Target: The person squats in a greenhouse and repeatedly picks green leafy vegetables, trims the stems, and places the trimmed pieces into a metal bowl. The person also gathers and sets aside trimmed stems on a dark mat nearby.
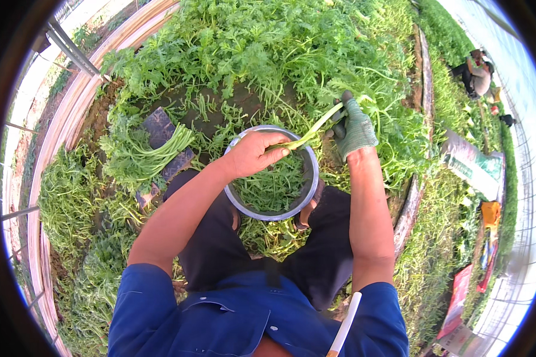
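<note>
Bare, my left hand [255, 154] pinches one end of a pale green leafy stalk [317, 127] above a round bucket [313, 187]. My right hand [356, 125], in a green knit glove with dark fingertips, grips the stalk's other end, up and to the right. Loose green leaves and trimmings [270, 187] lie inside the bucket, which stands between my legs. To the left, a bundle of cut leafy greens [161, 154] rests with its stalks over a dark board [158, 127]. Whether the right hand also holds a blade is hidden.
Dense leafy greens [259, 49] grow ahead, and pulled plants [71, 187] lie at the left. A long low edging [424, 76] borders the bed at right. Beyond it are a printed sack [471, 165] and a crouching person [478, 76]. A cigarette [346, 319] juts in at the bottom.
</note>
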Motion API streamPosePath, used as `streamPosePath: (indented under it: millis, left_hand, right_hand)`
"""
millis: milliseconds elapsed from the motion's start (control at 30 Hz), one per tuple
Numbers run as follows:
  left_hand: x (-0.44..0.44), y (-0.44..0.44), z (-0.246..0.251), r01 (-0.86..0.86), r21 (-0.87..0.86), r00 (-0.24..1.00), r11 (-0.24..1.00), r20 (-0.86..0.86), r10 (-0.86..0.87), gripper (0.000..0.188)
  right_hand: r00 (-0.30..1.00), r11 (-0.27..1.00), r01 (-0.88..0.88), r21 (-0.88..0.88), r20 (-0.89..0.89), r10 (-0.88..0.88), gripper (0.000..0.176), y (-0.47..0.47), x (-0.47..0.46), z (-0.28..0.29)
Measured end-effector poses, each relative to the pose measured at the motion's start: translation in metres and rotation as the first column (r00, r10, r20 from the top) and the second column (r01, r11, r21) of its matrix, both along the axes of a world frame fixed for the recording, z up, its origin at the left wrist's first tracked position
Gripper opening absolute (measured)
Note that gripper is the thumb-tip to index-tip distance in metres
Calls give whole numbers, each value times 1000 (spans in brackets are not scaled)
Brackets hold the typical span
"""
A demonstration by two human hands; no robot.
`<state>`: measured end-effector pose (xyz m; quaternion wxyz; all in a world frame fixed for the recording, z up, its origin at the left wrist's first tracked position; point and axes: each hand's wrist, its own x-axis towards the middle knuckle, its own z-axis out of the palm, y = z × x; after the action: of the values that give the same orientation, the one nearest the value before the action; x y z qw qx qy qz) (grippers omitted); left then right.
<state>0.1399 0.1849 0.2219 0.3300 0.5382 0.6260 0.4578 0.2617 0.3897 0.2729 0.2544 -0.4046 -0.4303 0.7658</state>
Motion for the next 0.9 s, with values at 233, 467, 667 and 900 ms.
streamPosePath:
  millis: [233, 467, 667, 900]
  left_hand:
    - [1, 11, -13, -112, 67, 990, 991, -83, 117, 23]
    - [3, 15, -16, -185, -75, 976, 980, -134, 174, 29]
    - [-1, 5, -23, -276, -235, 728, 932, -685, 43, 55]
    - [5, 17, -13, -39, -7, 999, 999, -6, 39, 33]
  right_hand:
    - [997, 998, -55, 10, 50, 55, 30, 16, -7, -17]
    - [996, 992, 68, 106, 55, -74, 31, 25, -9, -12]
    - [996, 994, 86, 60, -5, -86, 31, 40, 5, -8]
    - [995, 991, -94, 99, 48, 90, 35, 8, -5, -19]
